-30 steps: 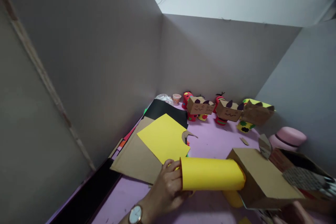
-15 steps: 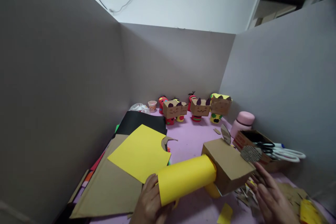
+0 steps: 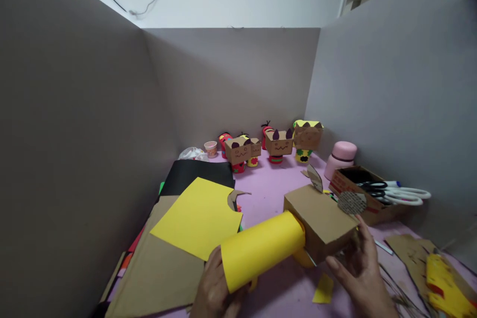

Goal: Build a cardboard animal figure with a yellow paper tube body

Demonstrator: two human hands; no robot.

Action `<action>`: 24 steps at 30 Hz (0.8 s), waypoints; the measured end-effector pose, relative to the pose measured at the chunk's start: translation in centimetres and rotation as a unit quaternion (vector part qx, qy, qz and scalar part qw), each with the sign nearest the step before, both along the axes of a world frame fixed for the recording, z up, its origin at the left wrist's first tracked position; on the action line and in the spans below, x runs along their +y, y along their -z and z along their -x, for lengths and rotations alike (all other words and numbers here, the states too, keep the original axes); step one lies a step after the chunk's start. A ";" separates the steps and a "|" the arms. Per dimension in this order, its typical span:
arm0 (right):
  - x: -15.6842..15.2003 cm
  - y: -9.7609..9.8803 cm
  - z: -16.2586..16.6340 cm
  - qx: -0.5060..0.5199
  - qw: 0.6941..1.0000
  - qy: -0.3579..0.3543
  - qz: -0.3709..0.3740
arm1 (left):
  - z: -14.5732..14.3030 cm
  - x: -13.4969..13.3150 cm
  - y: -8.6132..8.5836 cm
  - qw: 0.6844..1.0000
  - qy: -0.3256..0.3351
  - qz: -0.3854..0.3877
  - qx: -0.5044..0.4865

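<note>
A yellow paper tube (image 3: 263, 248) lies tilted in my left hand (image 3: 216, 283), whose fingers wrap round its near end. The tube's far end meets a brown cardboard box (image 3: 320, 218) with two cardboard ears, one upright (image 3: 315, 178) and one round and corrugated (image 3: 352, 202). My right hand (image 3: 359, 271) is at the box's right side, fingers on its edge and thumb near the front lower corner. More yellow paper shows beneath the tube, mostly hidden.
Yellow paper (image 3: 197, 218) and black paper (image 3: 201, 178) lie on a cardboard sheet (image 3: 164, 258) at left. Several finished cardboard-headed figures (image 3: 279, 144) stand at the back. Right are a pink flask (image 3: 340, 159), a box of scissors (image 3: 372, 208), cardboard scraps (image 3: 410, 253) and a yellow glue gun (image 3: 447, 285).
My right hand has moved from open beside the box to gripping its right side. The view has shifted slightly; my left hand still holds the tube.
</note>
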State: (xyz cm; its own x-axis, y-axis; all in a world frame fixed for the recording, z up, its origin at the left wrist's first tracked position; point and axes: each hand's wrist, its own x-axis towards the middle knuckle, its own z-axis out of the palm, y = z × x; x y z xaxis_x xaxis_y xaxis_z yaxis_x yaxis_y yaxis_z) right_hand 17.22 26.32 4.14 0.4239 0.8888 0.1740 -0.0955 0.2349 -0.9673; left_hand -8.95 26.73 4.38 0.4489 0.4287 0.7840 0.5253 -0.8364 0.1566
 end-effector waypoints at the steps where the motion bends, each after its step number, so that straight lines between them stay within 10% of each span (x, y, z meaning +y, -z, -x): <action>1: 0.0 0.2 -0.1 0.000 1.000 -0.001 -0.003 | 0.0 0.0 -0.3 1.000 -0.002 0.013 0.006; 24: 0.5 4.4 -3.2 -0.015 0.996 -0.064 0.063 | 0.2 -0.9 0.0 0.998 -0.045 0.034 0.040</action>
